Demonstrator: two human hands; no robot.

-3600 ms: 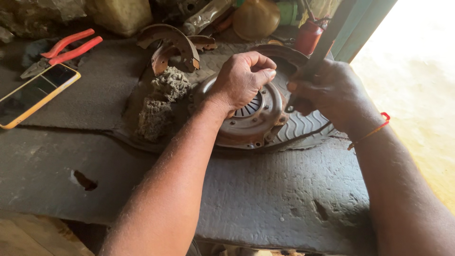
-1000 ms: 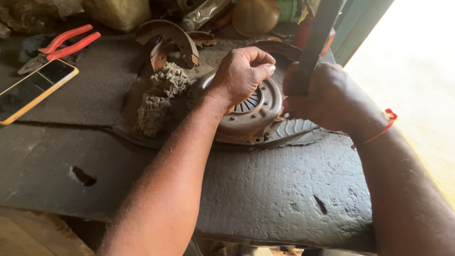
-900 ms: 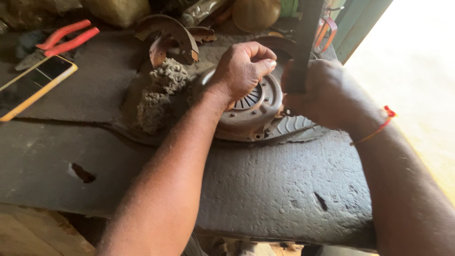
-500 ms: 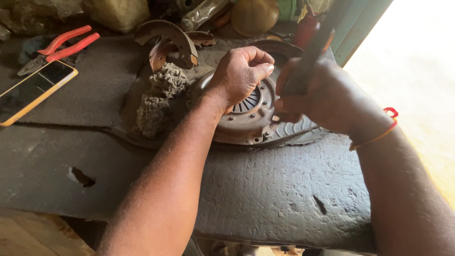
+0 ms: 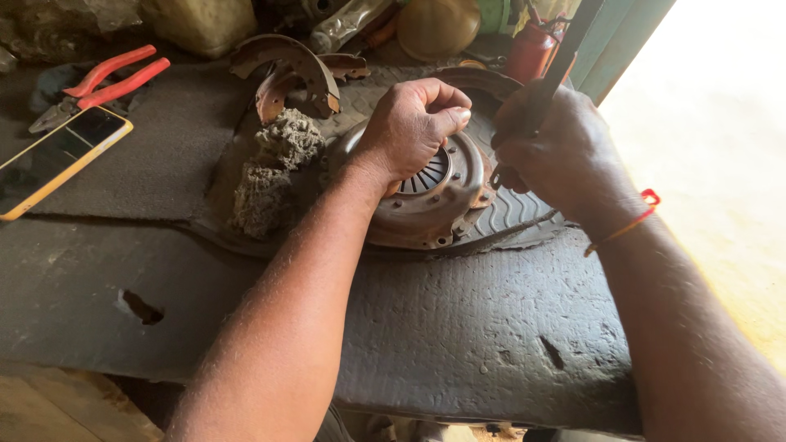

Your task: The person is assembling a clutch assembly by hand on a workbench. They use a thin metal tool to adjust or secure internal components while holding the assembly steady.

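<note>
On the round metal plate (image 5: 434, 196), the left hand (image 5: 413, 123) rests clenched, while the right hand (image 5: 557, 147), just beside the rim, grips a dark bar (image 5: 561, 61) slanting up and away.

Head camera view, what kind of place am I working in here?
Most likely a small vehicle repair workshop: a rusty clutch pressure plate under the hands, worn brake shoes behind it, and red-handled pliers on a grimy rubber-matted bench.

Both forearms are bare, no sleeves in view, with fine hair visible. The left hand (image 5: 413, 127) carries no ring or band. The right hand (image 5: 557, 151) has a thin red-orange cord bracelet (image 5: 634, 219) at the wrist.
</note>
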